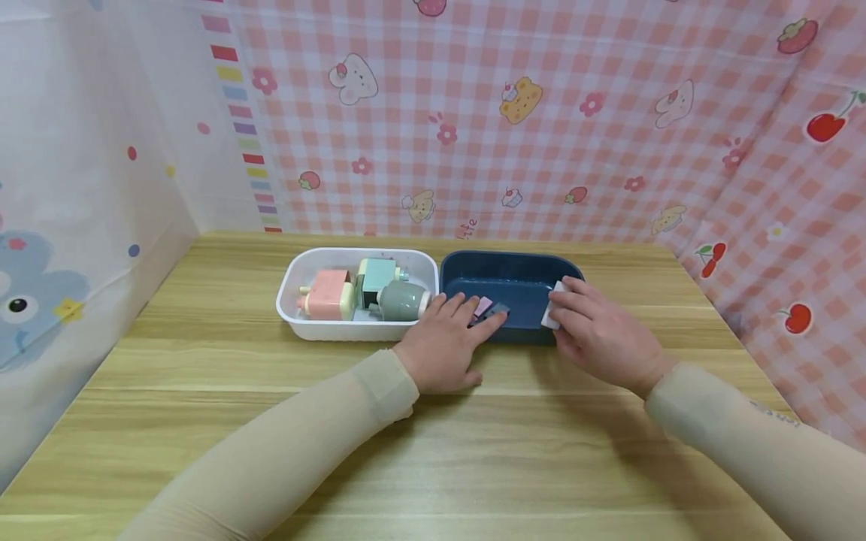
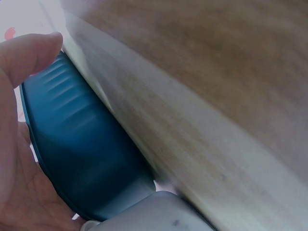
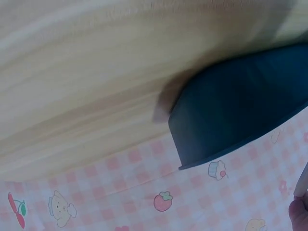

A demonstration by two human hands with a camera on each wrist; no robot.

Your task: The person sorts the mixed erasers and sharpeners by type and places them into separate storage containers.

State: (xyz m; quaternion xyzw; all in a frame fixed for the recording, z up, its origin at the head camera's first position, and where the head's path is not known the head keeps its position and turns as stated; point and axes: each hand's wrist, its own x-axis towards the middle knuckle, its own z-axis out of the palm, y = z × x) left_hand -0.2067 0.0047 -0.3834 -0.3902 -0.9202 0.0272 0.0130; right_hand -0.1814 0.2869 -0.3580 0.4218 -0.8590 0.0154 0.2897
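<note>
My left hand (image 1: 440, 346) lies over the near corner where two bins meet, fingers extended. Its index fingertip is at a small grey piece (image 1: 499, 309) beside a pink-purple piece (image 1: 482, 306), both partly hidden by the hand. These pieces are at the left end of the dark blue bin (image 1: 501, 289). At that bin's right end, my right hand (image 1: 605, 338) pinches a small white flat block (image 1: 549, 308) above the rim. In the left wrist view, the thumb (image 2: 36, 55) is beside the blue bin's outer wall (image 2: 86, 139).
A white bin (image 1: 358, 330) adjoins the blue one on the left. Inside it are a pink boxy item (image 1: 328, 293), a mint boxy item (image 1: 379, 276) and a rounded grey-green item (image 1: 402, 302). Behind the wooden table (image 1: 433, 466) hangs a pink checked cloth (image 1: 460, 165).
</note>
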